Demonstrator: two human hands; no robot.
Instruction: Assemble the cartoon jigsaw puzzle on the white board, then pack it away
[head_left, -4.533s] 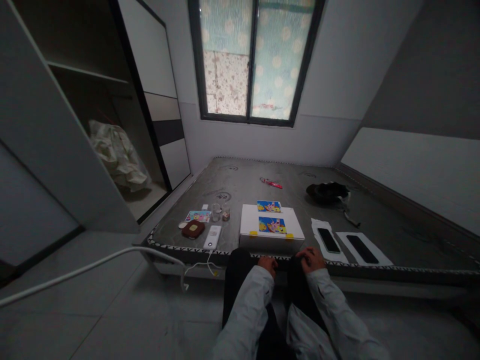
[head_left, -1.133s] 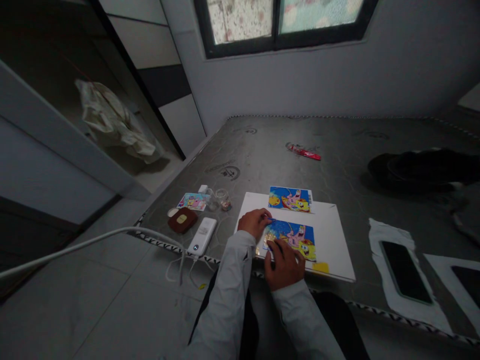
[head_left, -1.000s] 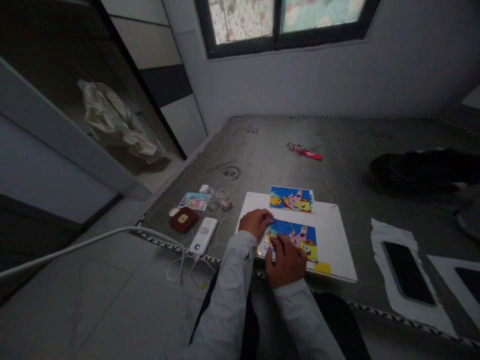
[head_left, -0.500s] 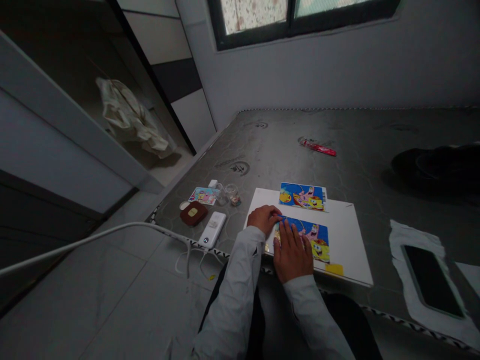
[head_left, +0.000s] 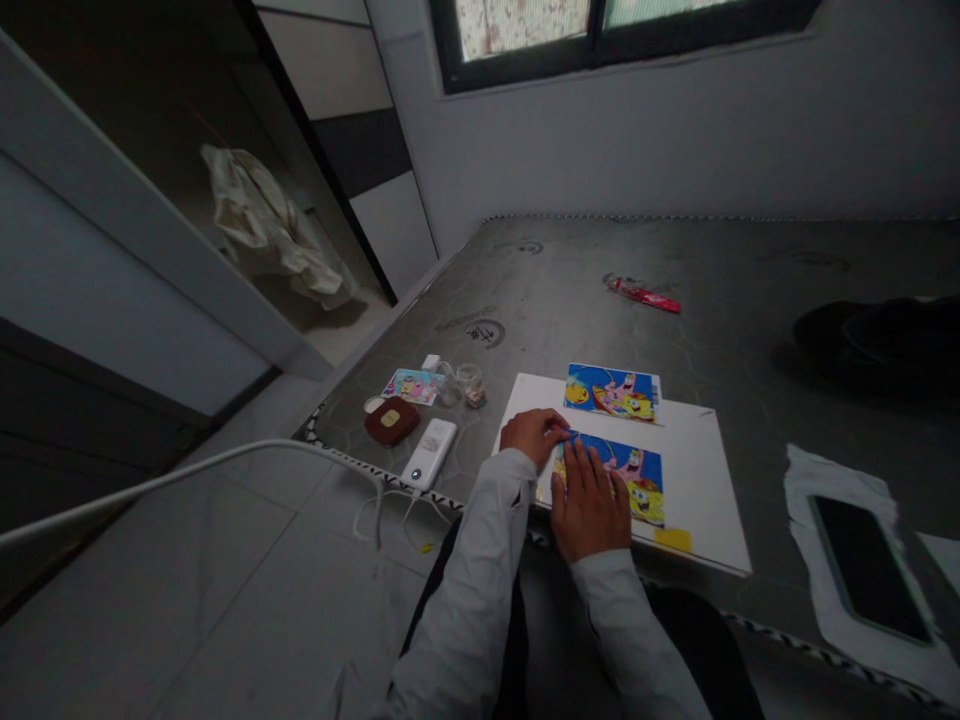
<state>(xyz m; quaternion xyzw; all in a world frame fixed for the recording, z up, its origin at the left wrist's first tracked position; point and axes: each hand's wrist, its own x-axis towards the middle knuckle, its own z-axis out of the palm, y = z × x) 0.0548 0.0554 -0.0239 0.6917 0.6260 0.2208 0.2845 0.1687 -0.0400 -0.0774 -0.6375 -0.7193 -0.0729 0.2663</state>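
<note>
Grey mattress (head_left: 555,300) under a window (head_left: 525,25), pretty dim room, open wardrobe (head_left: 382,150) off to the left. Near the front edge there's a white box (head_left: 701,480) with two blue cartoon cards lying flat on top: the far card (head_left: 611,392) towards the back, and the near card (head_left: 646,490) closer to the person, with a bit of yellow tape (head_left: 673,540) by its lower right corner. Left hand (head_left: 531,437) has its fingers curled in at the near card's top left corner, can't tell if they're actually pinching it. Right hand (head_left: 591,505) is palm down, fingers stretched out across the left part of the same card. Hands are right beside each other. Left of the box you've got a power bank (head_left: 430,455), a brown case (head_left: 391,420), a small card (head_left: 412,387) and a clear jar (head_left: 472,388) with little bits in it. Over on the right a phone (head_left: 870,565) sits on white paper (head_left: 806,465), and some red thing (head_left: 652,297) lies further back, too blurry to make out.
</note>
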